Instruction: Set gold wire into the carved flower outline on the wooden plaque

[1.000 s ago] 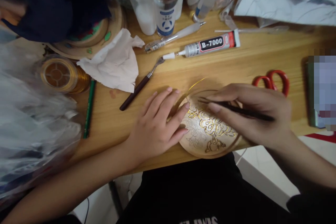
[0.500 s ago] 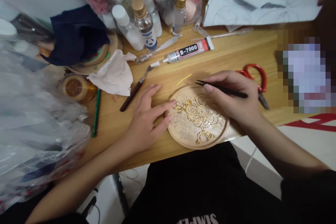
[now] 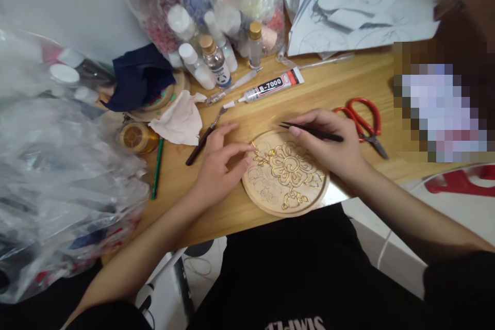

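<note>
Here, a round wooden disc (image 3: 270, 201) bearing a gold wire flower pattern is seen lying flat at the near edge of the tabletop (image 3: 340, 80), directly in front of the person's body. The left hand (image 3: 218, 167) is laid on the tabletop just left of the disc, its fingers loosely spread and closed on nothing, with the fingertips touching the disc's left rim. Thin black tweezers (image 3: 313, 132) are gripped in the fingers of the right hand (image 3: 334, 149), which is rested over the disc's far right rim; the tweezer tips are pointed left, above the disc's far edge. Red-handled scissors (image 3: 361, 118) are found just right of that hand. Farther back, a glue tube (image 3: 270, 85) marked B-7000 is laid flat, and a brown-handled tool (image 3: 201, 142), a crumpled tissue (image 3: 178, 121), a spool of gold wire (image 3: 135, 136) and a green pencil (image 3: 157, 167) are placed to the left.
</note>
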{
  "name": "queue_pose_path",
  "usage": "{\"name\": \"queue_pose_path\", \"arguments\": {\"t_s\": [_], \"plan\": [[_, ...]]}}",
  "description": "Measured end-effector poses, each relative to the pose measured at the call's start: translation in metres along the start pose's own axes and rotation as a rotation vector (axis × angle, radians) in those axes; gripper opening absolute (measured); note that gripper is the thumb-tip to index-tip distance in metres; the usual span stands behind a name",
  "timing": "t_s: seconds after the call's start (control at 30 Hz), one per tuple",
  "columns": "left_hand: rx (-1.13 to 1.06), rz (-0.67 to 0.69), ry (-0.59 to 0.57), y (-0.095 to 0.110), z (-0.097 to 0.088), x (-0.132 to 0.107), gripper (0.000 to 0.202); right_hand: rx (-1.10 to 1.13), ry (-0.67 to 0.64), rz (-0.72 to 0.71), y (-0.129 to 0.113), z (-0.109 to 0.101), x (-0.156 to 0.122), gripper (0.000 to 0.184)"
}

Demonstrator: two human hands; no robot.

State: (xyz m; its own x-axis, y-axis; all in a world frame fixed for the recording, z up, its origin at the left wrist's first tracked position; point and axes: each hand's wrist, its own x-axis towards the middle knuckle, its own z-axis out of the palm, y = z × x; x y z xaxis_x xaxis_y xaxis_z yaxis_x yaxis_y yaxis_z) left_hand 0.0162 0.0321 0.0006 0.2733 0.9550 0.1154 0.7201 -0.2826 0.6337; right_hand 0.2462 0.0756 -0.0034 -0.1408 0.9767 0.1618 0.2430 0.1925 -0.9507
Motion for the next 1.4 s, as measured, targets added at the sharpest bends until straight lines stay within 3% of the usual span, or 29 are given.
{"name": "queue_pose_path", "arguments": {"t_s": [0.27,0.47,0.53,0.7,0.83,1.07,1.4], "plan": [[-0.006,0.034,0.08,-0.003,-0.004,0.0,0.012,0.023,0.022,0.039,-0.003,0.002,-0.01,0.009],[0.278,0.356,0.315,0.0,0.0,-0.008,0.018,-0.015,0.063,0.036,-0.007,0.005,-0.031,0.01],[0.371,0.407,0.341,0.002,0.001,-0.012,0.021,-0.062,0.101,0.042,-0.009,0.008,-0.042,0.009],[0.466,0.437,0.292,0.005,0.001,-0.019,0.019,-0.13,0.231,0.08,-0.014,0.017,-0.068,0.015],[0.451,0.425,0.211,0.002,0.001,-0.018,0.022,-0.19,0.247,0.04,-0.021,0.017,-0.068,0.015],[0.395,0.394,0.092,-0.001,0.005,-0.014,0.036,-0.364,-0.039,-0.035,-0.036,0.022,-0.044,0.016],[0.367,0.361,0.049,0.001,0.005,-0.013,0.038,-0.381,-0.12,-0.101,-0.034,0.031,-0.039,0.025]]}}
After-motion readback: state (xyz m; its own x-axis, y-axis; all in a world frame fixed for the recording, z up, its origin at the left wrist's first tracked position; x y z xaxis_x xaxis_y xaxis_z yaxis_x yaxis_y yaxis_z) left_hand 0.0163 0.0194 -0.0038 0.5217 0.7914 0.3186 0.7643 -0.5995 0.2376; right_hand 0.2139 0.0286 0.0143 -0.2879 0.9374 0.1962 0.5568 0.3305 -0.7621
